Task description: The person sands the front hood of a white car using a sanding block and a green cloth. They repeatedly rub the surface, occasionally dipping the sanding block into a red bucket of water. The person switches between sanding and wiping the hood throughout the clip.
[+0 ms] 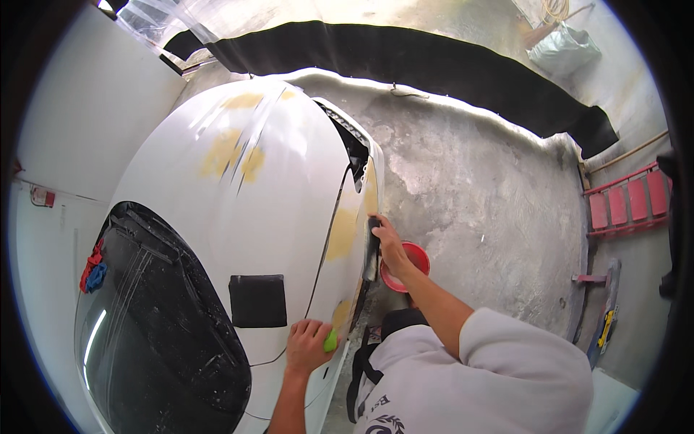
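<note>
The left hand (307, 346) is closing around a small green pad (330, 340), pressing it against the white car fender (340, 289) near a yellow filler patch (341, 312). Farther along the fender's right edge, the right hand (389, 242) is gripping what is probably a dark sanding block (373, 249), beside a larger yellow filler patch (343, 233). A red bowl (417, 258) is sitting on the concrete floor (491, 210) just right of that hand. A black square sheet (258, 301) is lying on the hood (246, 202), left of the near hand.
</note>
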Action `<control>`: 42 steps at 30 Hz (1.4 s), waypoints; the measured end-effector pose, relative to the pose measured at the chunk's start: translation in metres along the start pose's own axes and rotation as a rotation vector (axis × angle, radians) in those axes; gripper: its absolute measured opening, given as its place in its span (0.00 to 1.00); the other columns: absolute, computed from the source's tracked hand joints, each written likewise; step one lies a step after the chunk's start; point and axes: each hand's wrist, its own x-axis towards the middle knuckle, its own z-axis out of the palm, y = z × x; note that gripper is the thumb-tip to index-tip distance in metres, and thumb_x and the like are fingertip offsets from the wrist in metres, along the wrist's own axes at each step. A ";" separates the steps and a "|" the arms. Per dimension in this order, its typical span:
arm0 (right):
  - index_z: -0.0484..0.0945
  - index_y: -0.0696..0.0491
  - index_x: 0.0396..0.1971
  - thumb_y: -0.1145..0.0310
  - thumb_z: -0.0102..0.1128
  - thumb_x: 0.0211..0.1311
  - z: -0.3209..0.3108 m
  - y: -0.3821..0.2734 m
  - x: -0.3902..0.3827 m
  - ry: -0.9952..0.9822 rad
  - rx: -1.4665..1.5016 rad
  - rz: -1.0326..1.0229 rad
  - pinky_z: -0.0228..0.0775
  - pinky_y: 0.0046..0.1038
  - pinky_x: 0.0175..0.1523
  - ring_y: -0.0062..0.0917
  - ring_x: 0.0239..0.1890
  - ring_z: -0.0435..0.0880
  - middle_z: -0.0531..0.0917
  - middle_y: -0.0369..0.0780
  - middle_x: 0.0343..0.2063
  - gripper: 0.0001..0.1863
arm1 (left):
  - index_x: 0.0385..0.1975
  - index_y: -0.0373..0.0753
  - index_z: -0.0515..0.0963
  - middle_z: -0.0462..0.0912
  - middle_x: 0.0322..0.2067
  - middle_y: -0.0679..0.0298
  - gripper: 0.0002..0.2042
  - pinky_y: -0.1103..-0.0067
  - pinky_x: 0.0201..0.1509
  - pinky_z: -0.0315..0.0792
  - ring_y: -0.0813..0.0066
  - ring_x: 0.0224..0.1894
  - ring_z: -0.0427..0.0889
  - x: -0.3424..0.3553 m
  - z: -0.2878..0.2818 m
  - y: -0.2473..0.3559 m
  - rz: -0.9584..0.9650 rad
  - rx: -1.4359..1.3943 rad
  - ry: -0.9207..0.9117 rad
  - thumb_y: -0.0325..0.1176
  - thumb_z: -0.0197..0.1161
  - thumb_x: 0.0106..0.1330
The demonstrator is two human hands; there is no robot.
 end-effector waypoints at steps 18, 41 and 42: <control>0.66 0.57 0.74 0.50 0.69 0.70 -0.112 -0.157 -0.115 -0.375 0.363 -0.177 0.70 0.30 0.69 0.27 0.65 0.78 0.77 0.42 0.64 0.41 | 0.70 0.47 0.69 0.83 0.55 0.51 0.45 0.62 0.56 0.80 0.49 0.54 0.86 0.219 0.024 0.190 -0.232 -0.797 0.408 0.49 0.86 0.52; 0.72 0.57 0.69 0.72 0.77 0.62 -0.176 -0.147 -0.125 -0.360 0.549 -0.068 0.81 0.31 0.60 0.26 0.54 0.85 0.84 0.41 0.56 0.36 | 0.77 0.64 0.65 0.78 0.53 0.54 0.46 0.61 0.57 0.80 0.48 0.52 0.85 0.247 0.014 0.210 -0.190 -0.582 0.036 0.42 0.81 0.57; 0.71 0.58 0.70 0.70 0.77 0.62 -0.180 -0.145 -0.126 -0.341 0.539 -0.067 0.81 0.31 0.60 0.26 0.55 0.85 0.84 0.40 0.56 0.36 | 0.77 0.62 0.66 0.78 0.52 0.54 0.46 0.61 0.59 0.79 0.47 0.53 0.84 0.250 0.015 0.212 -0.198 -0.594 -0.004 0.41 0.82 0.55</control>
